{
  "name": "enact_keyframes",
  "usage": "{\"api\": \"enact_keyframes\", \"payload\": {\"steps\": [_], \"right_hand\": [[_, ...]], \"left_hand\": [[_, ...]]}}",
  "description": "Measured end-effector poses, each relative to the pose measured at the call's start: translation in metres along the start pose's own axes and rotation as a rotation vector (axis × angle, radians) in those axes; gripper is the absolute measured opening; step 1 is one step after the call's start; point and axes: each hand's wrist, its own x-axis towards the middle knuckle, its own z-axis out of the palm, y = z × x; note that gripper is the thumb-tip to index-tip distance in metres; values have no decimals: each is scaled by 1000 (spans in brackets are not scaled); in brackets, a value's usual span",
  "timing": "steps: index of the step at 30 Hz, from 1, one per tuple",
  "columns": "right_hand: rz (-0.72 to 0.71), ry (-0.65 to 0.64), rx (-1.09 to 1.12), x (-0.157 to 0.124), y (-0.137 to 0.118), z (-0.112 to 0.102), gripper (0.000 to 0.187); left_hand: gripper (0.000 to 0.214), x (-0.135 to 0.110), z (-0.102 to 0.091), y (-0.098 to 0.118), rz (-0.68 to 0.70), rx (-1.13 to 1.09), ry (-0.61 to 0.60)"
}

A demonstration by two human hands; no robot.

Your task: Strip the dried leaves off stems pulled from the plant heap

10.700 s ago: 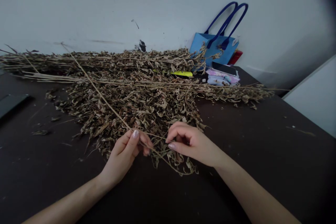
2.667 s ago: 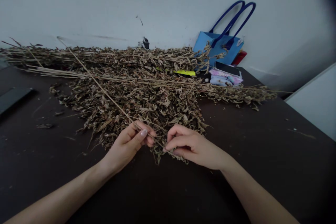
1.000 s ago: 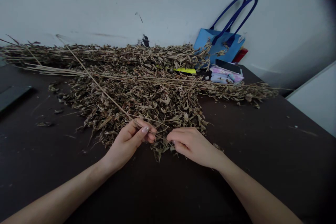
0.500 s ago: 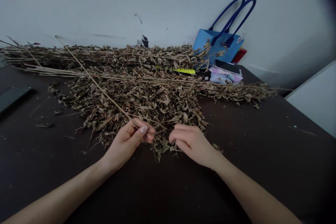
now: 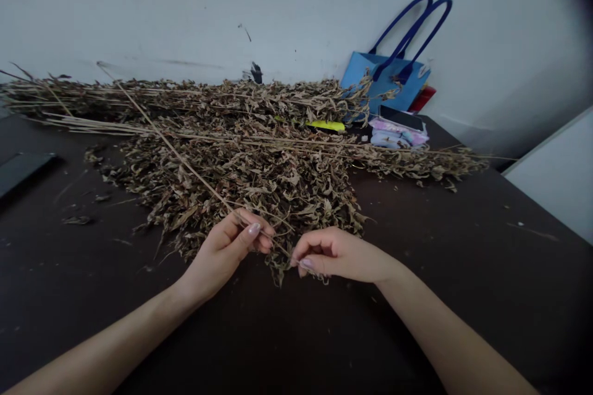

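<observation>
My left hand (image 5: 229, 250) pinches a long thin dry stem (image 5: 176, 153) that runs up and to the left over a heap of dried leaves (image 5: 250, 173). My right hand (image 5: 336, 254) is closed in a pinch on the leafy lower end of that same stem, just right of my left hand. Both hands sit at the near edge of the heap, above the dark table (image 5: 463, 247). Bundles of dry stalks (image 5: 88, 102) lie along the back by the wall.
A blue bag with dark blue handles (image 5: 386, 77) leans on the wall at the back right. In front of it lie a phone on a pastel pouch (image 5: 399, 129) and a yellow object (image 5: 327, 126). A dark flat object (image 5: 21, 170) sits at the left edge.
My right hand has turned from knuckles-up on the heap to a pinch at the stem's leafy end. The leafy tip is shorter than 10 seconds ago. My left hand has kept its grip.
</observation>
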Motion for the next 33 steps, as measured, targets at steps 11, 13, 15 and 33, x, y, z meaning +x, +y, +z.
{"api": "enact_keyframes", "payload": {"steps": [11,13,15,33], "right_hand": [[33,243,-242,-6,-11,0,21],[18,303,-318,-9,-13,-1,23],[7,279,-352,-10,-14,-2,25],[-134,324,-757,-6,-13,14,23]], "left_hand": [[7,0,-2,-1,8,70,3],[8,0,-3,-1,11,98,10],[8,0,-3,-2,6,116,15],[9,-1,-1,-5,-16,174,66]]}}
